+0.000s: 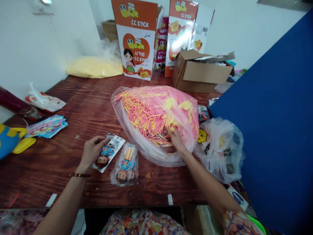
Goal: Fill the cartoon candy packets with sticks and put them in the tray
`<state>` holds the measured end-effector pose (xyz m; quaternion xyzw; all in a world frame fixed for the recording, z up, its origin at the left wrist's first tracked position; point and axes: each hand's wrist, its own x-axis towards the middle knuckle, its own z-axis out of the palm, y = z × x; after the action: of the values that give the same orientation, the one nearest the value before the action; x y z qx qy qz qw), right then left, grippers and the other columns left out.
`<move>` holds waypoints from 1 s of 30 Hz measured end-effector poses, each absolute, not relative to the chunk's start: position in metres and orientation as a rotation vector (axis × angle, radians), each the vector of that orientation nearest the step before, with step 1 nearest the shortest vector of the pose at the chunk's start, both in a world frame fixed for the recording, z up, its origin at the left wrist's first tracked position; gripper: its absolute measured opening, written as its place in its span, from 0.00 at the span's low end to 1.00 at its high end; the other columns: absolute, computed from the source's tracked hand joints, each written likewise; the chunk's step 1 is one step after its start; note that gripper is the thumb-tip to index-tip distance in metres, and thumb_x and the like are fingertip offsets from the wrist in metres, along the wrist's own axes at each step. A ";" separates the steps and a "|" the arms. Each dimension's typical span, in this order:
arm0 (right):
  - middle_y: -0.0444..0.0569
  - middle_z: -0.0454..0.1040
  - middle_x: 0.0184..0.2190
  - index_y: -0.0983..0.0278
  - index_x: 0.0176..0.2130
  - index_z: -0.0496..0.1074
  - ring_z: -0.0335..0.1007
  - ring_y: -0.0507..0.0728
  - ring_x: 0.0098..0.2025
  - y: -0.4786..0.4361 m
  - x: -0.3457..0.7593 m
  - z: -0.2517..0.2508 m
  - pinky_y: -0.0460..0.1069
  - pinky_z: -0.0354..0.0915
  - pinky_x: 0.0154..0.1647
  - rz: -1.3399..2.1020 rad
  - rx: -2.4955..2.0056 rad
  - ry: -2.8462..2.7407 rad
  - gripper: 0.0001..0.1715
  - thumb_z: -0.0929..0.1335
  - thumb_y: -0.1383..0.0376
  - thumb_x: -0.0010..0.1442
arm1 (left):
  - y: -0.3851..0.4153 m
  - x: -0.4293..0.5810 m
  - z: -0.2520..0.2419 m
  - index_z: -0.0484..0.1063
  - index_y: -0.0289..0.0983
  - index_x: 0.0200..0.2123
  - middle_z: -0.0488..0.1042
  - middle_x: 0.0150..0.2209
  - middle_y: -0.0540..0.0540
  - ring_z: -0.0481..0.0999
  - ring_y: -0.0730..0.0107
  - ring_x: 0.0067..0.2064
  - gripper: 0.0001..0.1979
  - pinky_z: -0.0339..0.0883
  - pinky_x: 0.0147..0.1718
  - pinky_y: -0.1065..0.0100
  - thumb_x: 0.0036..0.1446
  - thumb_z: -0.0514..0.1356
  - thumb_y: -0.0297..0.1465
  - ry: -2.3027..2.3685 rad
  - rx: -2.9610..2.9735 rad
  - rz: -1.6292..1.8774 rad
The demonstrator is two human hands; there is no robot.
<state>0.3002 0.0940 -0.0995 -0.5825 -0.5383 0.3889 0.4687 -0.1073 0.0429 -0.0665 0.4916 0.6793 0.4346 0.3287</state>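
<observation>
My left hand rests on the wooden table, fingers curled on the top edge of a flat printed packet with a cartoon figure. Beside it lies a second packet, filled with sticks. My right hand reaches into a big clear plastic bag heaped with pink and yellow sticks, its fingers closed among the sticks.
Orange CC Stick cartons and an open brown box stand at the back. A yellow bag lies far left, a stack of packets at left, a crumpled plastic bag right, a blue board beyond it.
</observation>
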 end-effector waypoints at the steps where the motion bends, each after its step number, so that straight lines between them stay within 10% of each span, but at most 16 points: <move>1: 0.46 0.76 0.33 0.60 0.33 0.70 0.71 0.58 0.39 0.094 0.300 -0.098 0.56 0.66 0.50 0.984 -1.410 -1.303 0.15 0.66 0.52 0.56 | 0.044 -0.108 -0.063 0.77 0.37 0.28 0.77 0.27 0.49 0.72 0.68 0.29 0.15 0.65 0.29 0.68 0.43 0.68 0.43 1.773 1.268 1.155; 10: 0.43 0.76 0.27 0.61 0.38 0.72 0.73 0.55 0.28 0.078 0.276 -0.040 0.51 0.70 0.32 1.478 -1.020 -0.883 0.21 0.76 0.54 0.48 | 0.043 -0.059 -0.008 0.80 0.36 0.29 0.78 0.27 0.48 0.72 0.68 0.28 0.14 0.65 0.27 0.70 0.44 0.69 0.41 1.560 1.320 1.090; 30: 0.45 0.78 0.32 0.57 0.37 0.71 0.76 0.60 0.45 0.029 0.195 0.034 0.56 0.72 0.46 1.277 -0.860 -0.976 0.11 0.67 0.53 0.61 | 0.017 0.030 -0.004 0.74 0.37 0.30 0.75 0.29 0.49 0.70 0.71 0.31 0.13 0.63 0.32 0.71 0.63 0.58 0.38 1.118 1.706 0.981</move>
<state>0.1948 0.0295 0.0340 -0.3728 -0.4232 0.5538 0.6125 0.0300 0.0171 -0.0037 0.6822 0.4472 0.3922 0.4252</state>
